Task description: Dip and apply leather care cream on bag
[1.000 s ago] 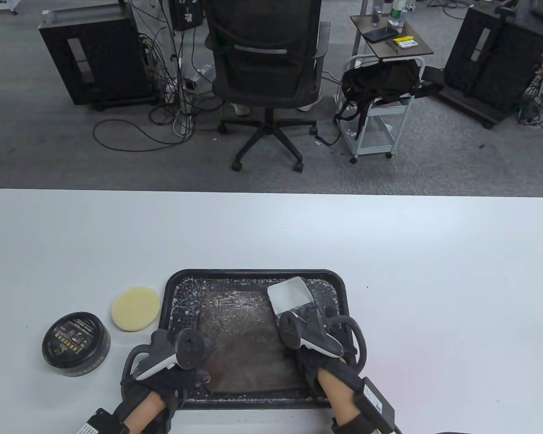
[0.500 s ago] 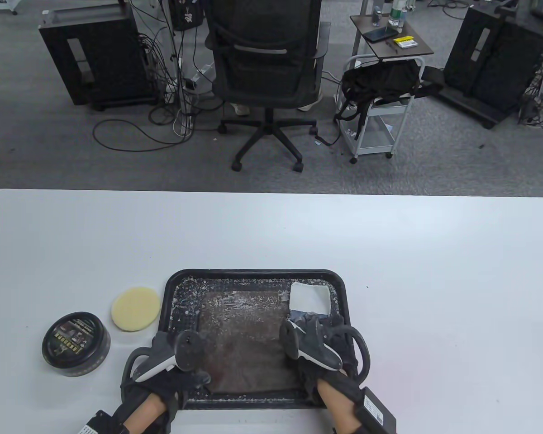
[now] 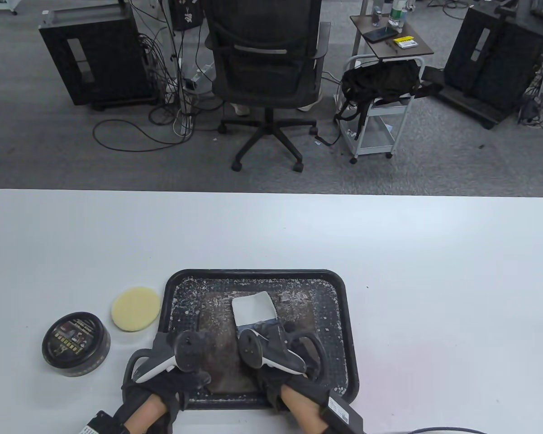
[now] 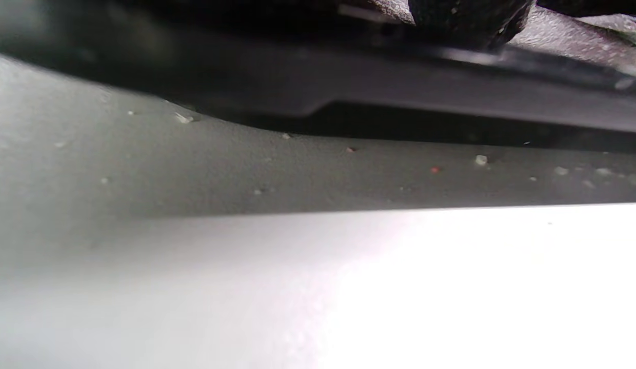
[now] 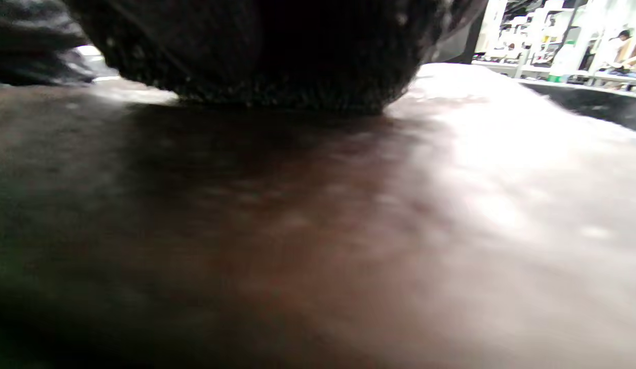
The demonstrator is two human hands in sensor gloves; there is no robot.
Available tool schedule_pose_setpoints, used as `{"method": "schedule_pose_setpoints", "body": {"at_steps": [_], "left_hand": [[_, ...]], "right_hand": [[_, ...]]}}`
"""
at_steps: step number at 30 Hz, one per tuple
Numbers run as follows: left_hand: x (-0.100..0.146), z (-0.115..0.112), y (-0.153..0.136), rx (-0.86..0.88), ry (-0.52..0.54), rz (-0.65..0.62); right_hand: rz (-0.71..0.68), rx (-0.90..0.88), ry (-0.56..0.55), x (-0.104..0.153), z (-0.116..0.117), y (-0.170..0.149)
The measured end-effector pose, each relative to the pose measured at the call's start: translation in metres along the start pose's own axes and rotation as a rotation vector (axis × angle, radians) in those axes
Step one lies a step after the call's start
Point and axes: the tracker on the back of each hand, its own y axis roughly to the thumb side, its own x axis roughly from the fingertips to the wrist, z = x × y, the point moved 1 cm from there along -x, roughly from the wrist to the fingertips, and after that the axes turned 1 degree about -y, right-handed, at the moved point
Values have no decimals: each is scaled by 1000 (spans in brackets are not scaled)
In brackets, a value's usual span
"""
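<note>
**One tin, one sponge, one tray, one bag**

Closed cream tin (image 3: 76,344), then one yellow sponge (image 3: 135,309) on the table. The black tray (image 3: 349,357) holds the brown bag (image 3: 221,348). Left hand (image 3: 169,366) rests at the bag's near-left corner, grip hidden. Right hand (image 3: 276,357) presses one white cloth (image 3: 252,307) onto the bag; finger curl hidden.

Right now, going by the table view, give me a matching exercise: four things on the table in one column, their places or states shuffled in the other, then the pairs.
Things:
1. white cloth
2. yellow sponge pad
3. round black tin
4. brown leather piece

Places or states:
A. lid on, at the table's near left
B. lies flat in the black tray
C. bare on the table, between tin and tray
D. under the right hand, on the leather

Pairs: 1-D, 2-C, 3-A, 4-B
</note>
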Motion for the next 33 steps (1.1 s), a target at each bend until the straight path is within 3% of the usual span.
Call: {"method": "schedule_pose_setpoints", "body": {"at_steps": [9,14,21,33], "left_hand": [[-1,0,1,-8,-5,-4],[-1,0,0,9,-8,2],[-2,1,1,-13,-10,1],[-2,1,2,-9,-14,-6]], "right_hand": [[-166,-83,72,-12,4,47],[-200,-10,78,-10,6,62],[-200,-19,75,-7,4,52],[-81,17,115,6,0,11]]}}
